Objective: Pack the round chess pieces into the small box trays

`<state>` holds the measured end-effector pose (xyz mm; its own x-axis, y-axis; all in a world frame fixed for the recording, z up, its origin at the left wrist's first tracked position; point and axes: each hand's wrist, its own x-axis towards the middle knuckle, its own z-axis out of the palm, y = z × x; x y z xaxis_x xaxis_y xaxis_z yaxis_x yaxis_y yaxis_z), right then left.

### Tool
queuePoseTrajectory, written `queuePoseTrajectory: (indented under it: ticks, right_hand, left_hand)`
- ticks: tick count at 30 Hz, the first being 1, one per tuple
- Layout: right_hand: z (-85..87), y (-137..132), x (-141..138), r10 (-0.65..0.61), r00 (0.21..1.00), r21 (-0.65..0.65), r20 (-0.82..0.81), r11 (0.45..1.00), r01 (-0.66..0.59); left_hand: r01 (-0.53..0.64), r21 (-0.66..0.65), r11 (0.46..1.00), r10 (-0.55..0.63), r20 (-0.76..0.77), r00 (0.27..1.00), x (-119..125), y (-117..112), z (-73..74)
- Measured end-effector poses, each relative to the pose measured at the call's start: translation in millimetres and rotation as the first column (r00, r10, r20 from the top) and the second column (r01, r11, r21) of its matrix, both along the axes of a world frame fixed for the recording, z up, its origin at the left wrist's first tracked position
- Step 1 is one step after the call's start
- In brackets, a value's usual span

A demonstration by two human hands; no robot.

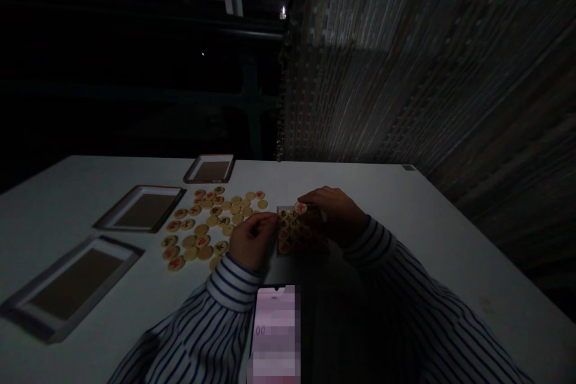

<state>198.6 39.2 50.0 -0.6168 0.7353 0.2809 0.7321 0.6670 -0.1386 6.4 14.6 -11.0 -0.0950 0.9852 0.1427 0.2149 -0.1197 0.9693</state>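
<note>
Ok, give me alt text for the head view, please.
A person's right hand touches a red-marked disc at a small box of discs, the left hand by its edge. Loose discs and three shallow trays lie to the left on a white table; a phone shows below.

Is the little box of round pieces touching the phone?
Apart. The head view shows a strip of shadowed table between the box and the phone.

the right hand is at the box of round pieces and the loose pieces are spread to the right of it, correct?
Not quite: the loose pieces are spread to the left of the box, as the head view shows. The right hand is at the box.
</note>
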Motion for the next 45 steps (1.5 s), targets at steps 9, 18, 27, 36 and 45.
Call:
queuePoseTrajectory:
  ticks: [9,18,27,36,45]
  right_hand:
    - [6.1,2,14,-0.136,0.990,-0.014,0.043,0.990,0.137]
    - [5.4,4,18,-0.208,0.959,-0.074,0.194,0.971,0.226]
    - [-7.3,12,21,-0.199,0.920,-0.154,0.338,0.953,0.262]
    - [-17.3,17,23,-0.195,0.903,-0.172,0.383,0.945,0.278]
    - [-24.7,21,25,-0.153,0.908,-0.223,0.390,0.941,0.254]
  left_hand:
    - [0.003,0.052,0.999,0.015,-0.342,0.940,1,0,-8.9]
    - [0.029,0.100,0.995,0.022,-0.473,0.881,0,0,-11.7]
    - [0.062,0.120,0.991,0.009,-0.515,0.857,-2,1,-12.2]
    - [0.064,0.130,0.989,0.016,-0.536,0.844,-1,0,-11.1]
    - [0.075,0.121,0.990,0.007,-0.561,0.827,-1,-2,-10.6]
